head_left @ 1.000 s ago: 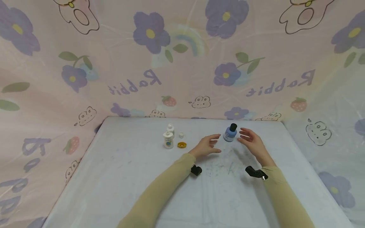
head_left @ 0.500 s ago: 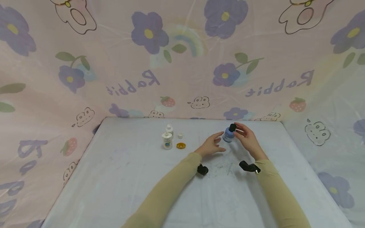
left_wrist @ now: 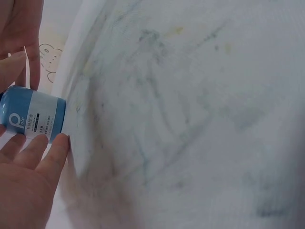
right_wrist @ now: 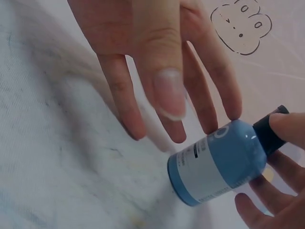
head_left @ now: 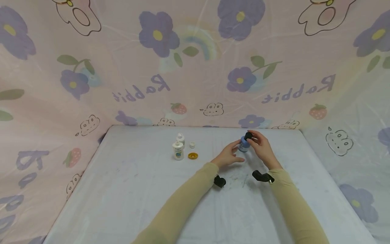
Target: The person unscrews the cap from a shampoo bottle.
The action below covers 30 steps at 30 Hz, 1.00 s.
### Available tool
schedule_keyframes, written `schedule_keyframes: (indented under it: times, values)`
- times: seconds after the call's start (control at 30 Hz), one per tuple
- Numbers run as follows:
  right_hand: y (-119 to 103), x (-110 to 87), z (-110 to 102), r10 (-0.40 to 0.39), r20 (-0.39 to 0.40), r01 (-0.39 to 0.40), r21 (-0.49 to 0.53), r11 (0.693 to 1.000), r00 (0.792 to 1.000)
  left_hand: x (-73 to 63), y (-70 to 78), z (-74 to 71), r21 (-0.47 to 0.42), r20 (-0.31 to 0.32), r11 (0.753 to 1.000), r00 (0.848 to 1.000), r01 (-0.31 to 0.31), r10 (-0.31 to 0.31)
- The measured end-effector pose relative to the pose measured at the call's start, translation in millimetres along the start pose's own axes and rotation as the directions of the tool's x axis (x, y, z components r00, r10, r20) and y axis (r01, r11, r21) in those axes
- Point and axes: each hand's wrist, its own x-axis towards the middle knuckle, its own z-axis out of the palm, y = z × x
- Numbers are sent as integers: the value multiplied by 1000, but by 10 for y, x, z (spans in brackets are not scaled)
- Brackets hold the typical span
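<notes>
A blue bottle (head_left: 243,146) with a pale label and a black cap (head_left: 248,136) stands upright near the back right of the table. My right hand (head_left: 262,148) pinches the cap between thumb and fingers. Against the bottle's left side rest the fingertips of my left hand (head_left: 226,156), its thumb held out away from it. In the right wrist view, the right thumb lies on the black cap (right_wrist: 271,131). The left wrist view shows the fingers of my left hand (left_wrist: 28,176) touching the labelled side of the bottle (left_wrist: 40,114).
Left of the hands stand two white bottles, a nearer one (head_left: 178,152) and a farther one (head_left: 180,139). Beside them lie a small white cap (head_left: 192,145) and a yellow lid (head_left: 193,156). A patterned curtain (head_left: 195,74) rises behind the table (head_left: 122,189).
My right hand has moved left and taken hold of the black cap. My left hand has moved right, and its fingers now touch the blue bottle.
</notes>
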Motion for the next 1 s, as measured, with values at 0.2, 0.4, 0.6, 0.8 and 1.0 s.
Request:
schedule_keyframes:
  times: [0.2,0.4,0.6,0.8,1.0]
  values:
    - [-156,-20,41,-13,-26,15,61,998,1000,-18,-6,-4,-40,-5,999,1000,0,-1]
    - [-307,-79,100,-35,-59,38,39,999,998,-47,-28,-12,-53,3,999,1000,-4,5]
    - [-308,-120,134,-34,-78,40,75,996,996,-88,-56,-17,-31,-6,999,1000,-21,20]
    - [-186,-122,150,-4,-68,11,96,995,998,-158,-77,-32,-48,-43,996,996,-79,77]
    - [-101,-158,216,10,-63,-1,136,991,998,-270,-63,-81,-37,-92,992,989,-117,113]
